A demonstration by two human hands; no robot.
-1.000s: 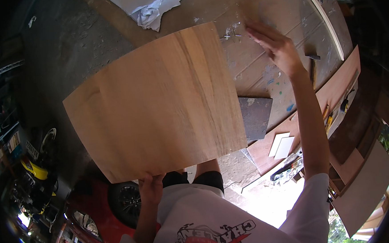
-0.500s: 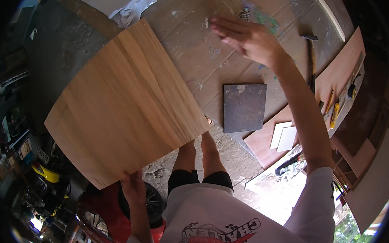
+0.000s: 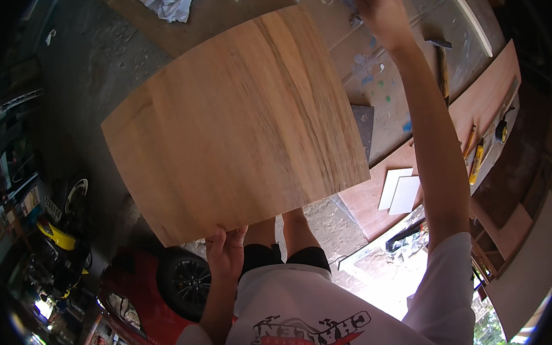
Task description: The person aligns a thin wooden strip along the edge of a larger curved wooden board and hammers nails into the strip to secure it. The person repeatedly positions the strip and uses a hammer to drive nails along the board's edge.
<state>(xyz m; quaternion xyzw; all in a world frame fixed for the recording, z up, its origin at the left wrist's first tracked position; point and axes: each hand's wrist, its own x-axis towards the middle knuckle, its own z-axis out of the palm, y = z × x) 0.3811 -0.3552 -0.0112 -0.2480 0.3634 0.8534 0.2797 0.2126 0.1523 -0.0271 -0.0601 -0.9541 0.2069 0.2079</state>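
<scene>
One large wooden board [image 3: 235,121] fills the middle of the view, held up flat in front of the person. The left hand [image 3: 226,251] grips the board's lower edge near its bottom corner; the fingers [image 3: 220,238] are curled closed around that edge, with the thumb on the near face. All the rest of the board stretches up and away from those fingers, its grain running from the lower edge toward the top.

The right hand [image 3: 373,5] is raised just beyond the board's upper right corner, apart from the board, over a worn, paint-spotted table [image 3: 402,63]. Its fingers are bent near some small thing on the table, but whether they are closed on anything cannot be told.

Below the board's right edge a dark square tile [image 3: 364,123] peeks out. Further right of the board lie a reddish plank [image 3: 474,110], two white cards [image 3: 400,193] and some yellow-handled tools [image 3: 477,157]. Above the board's upper left corner sits a crumpled white sheet [image 3: 171,2]. Below the board's lower left corner, a red car [image 3: 151,294] and its black wheel [image 3: 185,284] show.
</scene>
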